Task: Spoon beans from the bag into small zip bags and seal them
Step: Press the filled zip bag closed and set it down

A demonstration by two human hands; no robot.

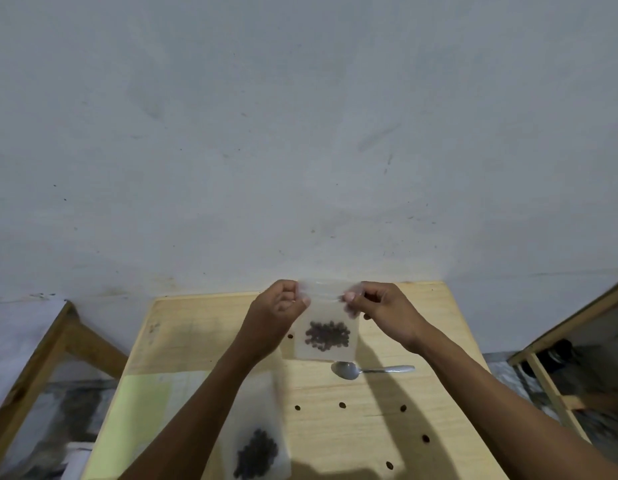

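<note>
- Small zip bag (326, 327), clear thin plastic, square-cut, held up over the table (369, 403), a dark clump of round beans (327, 336) sagging in its lower half.
- Left hand (283, 304) pinches the top strip at one corner, right hand (380, 306) pinches the other; fingers curled tight, both forearms reaching forward.
- Just below the grip, one shiny metal spoon (366, 370) lies flat on pale wood.
- Nearer the body, under the left forearm, a second plastic bag (257, 441) with beans.
- Several loose beans dot the tabletop.
</note>
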